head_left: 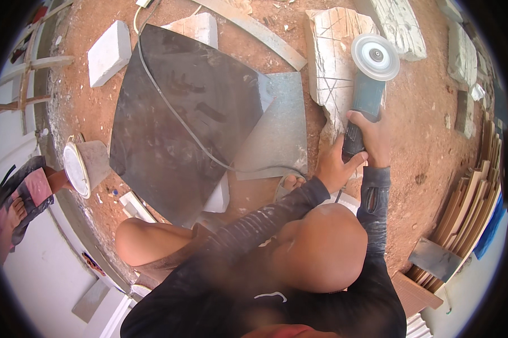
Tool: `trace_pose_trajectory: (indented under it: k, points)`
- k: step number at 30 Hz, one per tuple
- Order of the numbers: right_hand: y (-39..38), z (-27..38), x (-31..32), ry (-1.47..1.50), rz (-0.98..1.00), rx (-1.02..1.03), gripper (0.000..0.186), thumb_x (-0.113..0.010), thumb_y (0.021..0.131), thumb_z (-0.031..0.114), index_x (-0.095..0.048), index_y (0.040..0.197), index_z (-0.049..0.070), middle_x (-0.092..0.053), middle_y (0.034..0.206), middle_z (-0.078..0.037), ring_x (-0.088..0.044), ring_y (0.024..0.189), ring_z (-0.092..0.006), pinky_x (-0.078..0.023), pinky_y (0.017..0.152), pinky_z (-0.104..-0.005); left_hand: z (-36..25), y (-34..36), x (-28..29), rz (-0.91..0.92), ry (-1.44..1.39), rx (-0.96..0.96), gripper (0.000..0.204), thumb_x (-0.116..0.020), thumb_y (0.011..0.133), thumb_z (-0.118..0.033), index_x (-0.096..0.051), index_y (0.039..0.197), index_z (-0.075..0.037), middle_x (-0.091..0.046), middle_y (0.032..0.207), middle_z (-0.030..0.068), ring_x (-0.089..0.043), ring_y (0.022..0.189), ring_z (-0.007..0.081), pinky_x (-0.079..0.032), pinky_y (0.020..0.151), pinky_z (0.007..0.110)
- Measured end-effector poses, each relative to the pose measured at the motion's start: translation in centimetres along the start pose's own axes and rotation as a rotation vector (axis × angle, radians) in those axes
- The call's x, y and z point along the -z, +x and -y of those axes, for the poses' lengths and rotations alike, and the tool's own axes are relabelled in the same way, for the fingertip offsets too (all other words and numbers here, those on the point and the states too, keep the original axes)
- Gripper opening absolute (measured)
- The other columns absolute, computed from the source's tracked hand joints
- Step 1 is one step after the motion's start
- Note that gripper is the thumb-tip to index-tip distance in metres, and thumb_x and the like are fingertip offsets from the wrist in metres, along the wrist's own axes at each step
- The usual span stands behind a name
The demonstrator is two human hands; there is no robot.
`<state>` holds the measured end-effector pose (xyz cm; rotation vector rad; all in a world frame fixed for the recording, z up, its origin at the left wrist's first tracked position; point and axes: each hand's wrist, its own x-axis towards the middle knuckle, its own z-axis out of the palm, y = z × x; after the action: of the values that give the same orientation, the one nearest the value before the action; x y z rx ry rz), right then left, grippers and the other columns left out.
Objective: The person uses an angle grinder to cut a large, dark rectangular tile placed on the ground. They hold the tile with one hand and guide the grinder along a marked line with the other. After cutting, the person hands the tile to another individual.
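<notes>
Both hands grip an angle grinder (366, 101) with a teal and black body. My right hand (375, 135) wraps round the middle of its body. My left hand (337, 167) closes on the black rear handle, just beside the right. The round grey disc (376, 56) points away from me, near the right edge of a white block (335, 56) scored with dark crossing lines. Whether the disc touches the block or spins I cannot tell. Left of the hands lies a large dark polished slab (180, 112), over part of a grey sheet (282, 124).
A cord (172, 107) runs across the slab. White blocks (108, 53) lie around on reddish soil, with a long grey strip (259, 36) at the far side. A bucket (93, 163) and another person's foot (16, 213) are at left. Planks (462, 214) stack at right.
</notes>
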<state>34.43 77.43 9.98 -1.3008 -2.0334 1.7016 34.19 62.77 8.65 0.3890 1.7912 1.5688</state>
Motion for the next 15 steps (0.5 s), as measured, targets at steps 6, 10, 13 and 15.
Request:
trace_pose_trajectory:
  k: [6,10,13,15]
  points:
    - [0.9,0.0,-0.3,-0.110,-0.004,0.094,0.050,-0.080,0.070,0.025,-0.065,0.104,-0.007,-0.069,0.086,-0.013,-0.065,0.073,-0.0193,-0.053,0.069,-0.0326,-0.3,0.3,4.2,0.162,0.311,-0.005,0.041,-0.070,0.093,-0.039,-0.069,0.101,0.002,-0.070,0.075,0.0173,-0.069,0.065,0.0306,-0.053,0.064,0.040]
    - [0.6,-0.3,-0.8,-0.140,-0.018,0.113,0.053,-0.079,0.070,0.029,-0.065,0.106,-0.007,-0.070,0.089,-0.016,-0.066,0.075,-0.0205,-0.053,0.071,-0.0332,-1.6,0.4,8.6,0.092,0.457,-0.040,0.033,-0.069,0.091,-0.034,-0.069,0.082,-0.002,-0.067,0.071,0.0154,-0.067,0.066,0.0338,-0.051,0.064,0.043]
    - [0.9,-0.9,0.1,-0.259,-0.035,0.129,0.056,-0.078,0.071,0.033,-0.066,0.108,-0.007,-0.070,0.090,-0.017,-0.067,0.075,-0.0232,-0.054,0.072,-0.0344,-2.7,2.5,12.5,0.000,0.693,-0.279,0.030,-0.070,0.090,-0.032,-0.068,0.077,-0.005,-0.067,0.077,0.0105,-0.066,0.075,0.0315,-0.051,0.064,0.044]
    - [0.7,-0.9,-0.2,-0.266,-0.038,0.130,0.056,-0.078,0.070,0.034,-0.066,0.107,-0.007,-0.070,0.089,-0.017,-0.067,0.075,-0.0234,-0.054,0.072,-0.0348,-3.1,4.3,16.3,-0.065,0.909,-0.517,0.030,-0.072,0.088,-0.035,-0.071,0.080,-0.006,-0.066,0.098,0.0101,-0.063,0.095,0.0292,-0.050,0.074,0.044]
